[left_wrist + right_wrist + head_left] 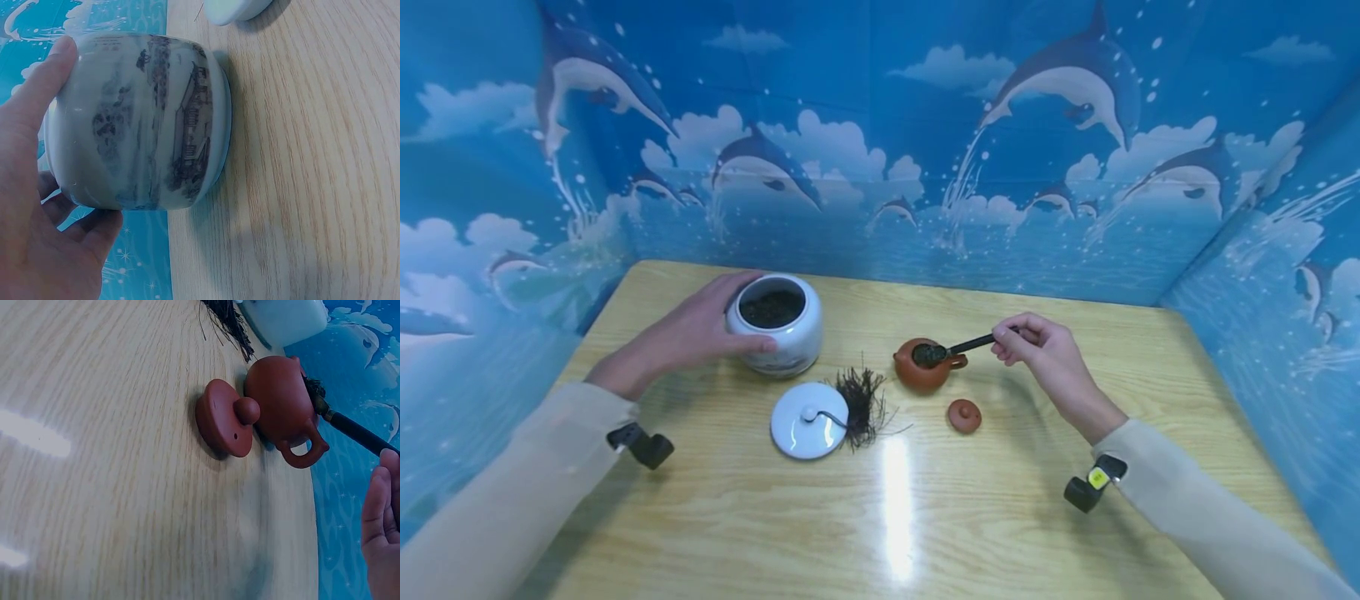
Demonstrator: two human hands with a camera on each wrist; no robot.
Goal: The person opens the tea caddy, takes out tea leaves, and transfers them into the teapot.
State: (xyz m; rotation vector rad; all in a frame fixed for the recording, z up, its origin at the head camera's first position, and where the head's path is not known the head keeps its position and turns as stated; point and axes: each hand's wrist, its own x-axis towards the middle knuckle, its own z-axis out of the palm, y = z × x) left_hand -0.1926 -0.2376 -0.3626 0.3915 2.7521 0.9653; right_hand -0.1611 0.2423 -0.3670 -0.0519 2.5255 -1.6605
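Observation:
My left hand (pixel 724 321) grips a white porcelain jar (pixel 150 125) by its side, the thumb and fingers spread round its wall. Dark tea leaves show inside its mouth, and a painted landscape runs around the outside. In my right hand (pixel 1043 360) the thumb and fingers pinch the black handle of a small scoop (pixel 973 343). The scoop's end, heaped with dark leaves (pixel 314 389), lies at the open mouth of a brown clay teapot (pixel 278 394). Near the teapot rests its small clay lid (pixel 225 419), knob up.
A white jar lid (pixel 805 437) lies on the wooden table (pixel 760 525) in front of the jar. Beside it is a tuft of thin dark bristles (pixel 863 408), one strand crossing the lid. A blue dolphin-print curtain (pixel 865 108) stands behind the table and at both sides.

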